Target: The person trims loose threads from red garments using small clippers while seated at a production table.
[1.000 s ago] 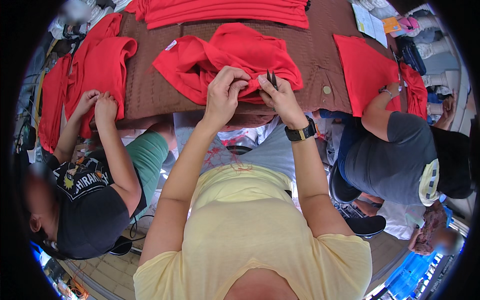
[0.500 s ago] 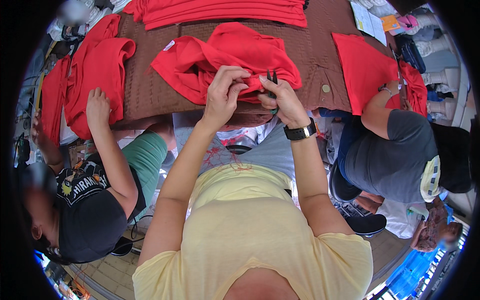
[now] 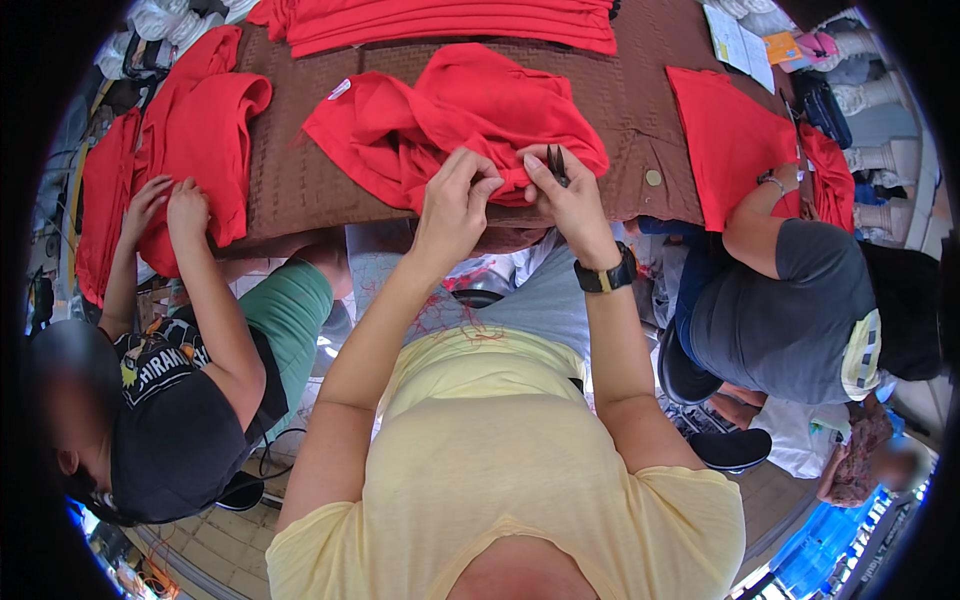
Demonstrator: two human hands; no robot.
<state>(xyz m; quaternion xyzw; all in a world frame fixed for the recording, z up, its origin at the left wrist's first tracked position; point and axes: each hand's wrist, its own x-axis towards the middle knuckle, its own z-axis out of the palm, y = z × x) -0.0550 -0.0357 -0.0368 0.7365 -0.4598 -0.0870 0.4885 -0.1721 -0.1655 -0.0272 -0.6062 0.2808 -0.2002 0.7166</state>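
Note:
A crumpled red garment [image 3: 500,95] lies in front of me at the near edge of the table, a small white label on its left corner. My left hand [image 3: 452,205] is closed, thumb and fingers pinching the garment's near edge. A short way to the right, my right hand [image 3: 572,205] holds a small pair of dark thread snips [image 3: 557,165], blades pointing away from me. Its thumb and index finger also meet the garment's edge. The snips' handles are mostly hidden in the palm.
A brown cloth covers the table [image 3: 635,110]. Folded red garments [image 3: 450,25] are stacked at the far side. Co-workers sit left and right, each with red garments [image 3: 205,130] before them. A round coin-like disc [image 3: 653,178] and a paper sheet [image 3: 740,45] lie to the right.
My right hand has turned and shifted slightly right, tilting the snips. My left hand has moved a little nearer me and right. The left co-worker's hands have come together on their garment.

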